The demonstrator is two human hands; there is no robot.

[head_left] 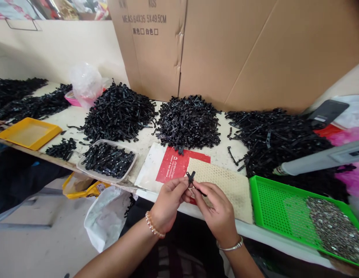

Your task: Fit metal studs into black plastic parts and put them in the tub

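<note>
My left hand [167, 202] and my right hand [215, 210] pinch a small black plastic strip [191, 177] between their fingertips, just above a perforated beige mat [225, 185]. Its T-shaped end sticks up, and its tail runs down behind my right fingers. To the right, a green perforated tray [272, 216] holds a layer of small metal rings [332, 227]. Large heaps of similar black pieces [188, 121] cover the table behind my hands. More lie in a transparent plastic tub [109, 143] to my left.
Tall cardboard cartons [225, 50] stand along the table's far side. A yellow tray [28, 133], a pink bowl under a plastic bag [85, 85], a red card [176, 166], a grey tube [321, 160] and a phone [327, 112] lie about. A white sack [105, 218] sits below the near edge.
</note>
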